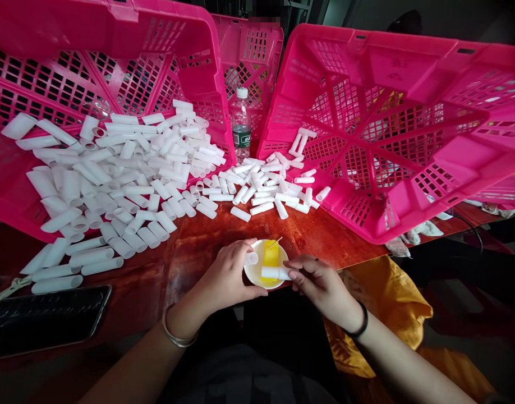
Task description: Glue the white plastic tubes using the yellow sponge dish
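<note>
My left hand (229,275) is closed around a short white plastic tube (251,258), its open end facing right. A thinner white tube with a collar (276,273) is pinched between the thumb and fingers of my right hand (320,286). Both hands are at a small white bowl (257,276) near the table's front edge. In the bowl lies a yellow block or sponge (272,253) with a thin stick (276,242) at its top. The right-hand tube hangs over the front of the yellow piece; whether they touch I cannot tell.
A heap of wide white tubes (127,185) spills from a tipped pink basket (224,112) on the left. Smaller white tubes (261,188) lie before another pink basket (409,47). A water bottle (241,120) stands between them. A phone (51,320) lies front left.
</note>
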Action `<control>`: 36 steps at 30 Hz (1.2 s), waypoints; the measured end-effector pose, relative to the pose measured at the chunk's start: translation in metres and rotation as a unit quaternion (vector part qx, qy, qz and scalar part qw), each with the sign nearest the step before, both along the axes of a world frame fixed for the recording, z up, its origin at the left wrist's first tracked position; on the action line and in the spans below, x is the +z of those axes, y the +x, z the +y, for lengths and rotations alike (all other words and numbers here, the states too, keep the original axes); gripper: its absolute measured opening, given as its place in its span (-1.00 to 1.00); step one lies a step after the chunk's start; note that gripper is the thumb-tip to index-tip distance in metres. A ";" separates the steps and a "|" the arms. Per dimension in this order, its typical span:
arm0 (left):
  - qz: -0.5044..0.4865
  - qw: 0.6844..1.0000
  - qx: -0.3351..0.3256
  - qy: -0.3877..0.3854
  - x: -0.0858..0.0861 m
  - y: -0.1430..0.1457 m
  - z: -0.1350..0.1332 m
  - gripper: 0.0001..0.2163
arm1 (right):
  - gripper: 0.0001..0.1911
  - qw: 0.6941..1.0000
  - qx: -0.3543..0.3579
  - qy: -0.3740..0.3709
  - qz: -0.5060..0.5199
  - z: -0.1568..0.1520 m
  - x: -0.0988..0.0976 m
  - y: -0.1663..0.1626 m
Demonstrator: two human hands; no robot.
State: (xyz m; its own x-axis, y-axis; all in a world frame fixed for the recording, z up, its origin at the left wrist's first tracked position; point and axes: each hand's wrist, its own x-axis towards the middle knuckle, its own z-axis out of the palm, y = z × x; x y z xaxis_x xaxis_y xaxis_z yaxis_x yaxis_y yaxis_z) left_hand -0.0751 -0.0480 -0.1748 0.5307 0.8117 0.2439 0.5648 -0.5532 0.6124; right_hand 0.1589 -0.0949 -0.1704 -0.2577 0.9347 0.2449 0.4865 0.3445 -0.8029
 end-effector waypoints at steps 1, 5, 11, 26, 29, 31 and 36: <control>0.000 1.000 -0.001 -0.001 0.000 0.000 0.000 -0.19 | -0.83 1.000 0.000 0.024 -0.012 -0.001 -0.001 0.000; -0.001 1.000 -0.001 -0.004 0.001 0.001 0.001 -0.20 | -0.83 0.994 0.031 0.100 -0.026 -0.003 -0.001 -0.001; 0.012 1.000 -0.001 -0.008 0.002 0.003 0.000 -0.24 | -0.84 0.996 0.003 0.070 -0.047 -0.006 -0.002 -0.001; 0.088 0.994 -0.052 0.040 0.039 -0.022 -0.007 -0.76 | -0.80 0.970 -0.020 -0.070 0.232 -0.001 0.016 -0.018; 0.141 0.981 -0.053 0.119 0.043 -0.021 -0.012 -0.72 | -0.75 0.960 -0.004 -0.162 0.226 0.002 0.031 -0.021; 0.169 0.973 -0.048 0.152 0.045 -0.017 -0.017 -0.71 | -0.71 0.957 0.014 -0.205 0.206 0.003 0.037 -0.025; 0.015 0.996 -0.033 -0.086 0.055 0.005 -0.035 -0.80 | -0.71 0.994 0.008 -0.019 0.105 0.006 0.042 -0.040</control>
State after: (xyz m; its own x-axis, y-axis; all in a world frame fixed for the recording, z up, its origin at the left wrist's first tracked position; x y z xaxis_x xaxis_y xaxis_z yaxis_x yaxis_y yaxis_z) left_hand -0.0706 -0.0835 -0.1194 0.5893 0.8032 0.0866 0.5506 -0.4778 0.6845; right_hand 0.1193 -0.0887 -0.1289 -0.2197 0.9402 0.2603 0.3014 0.3192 -0.8985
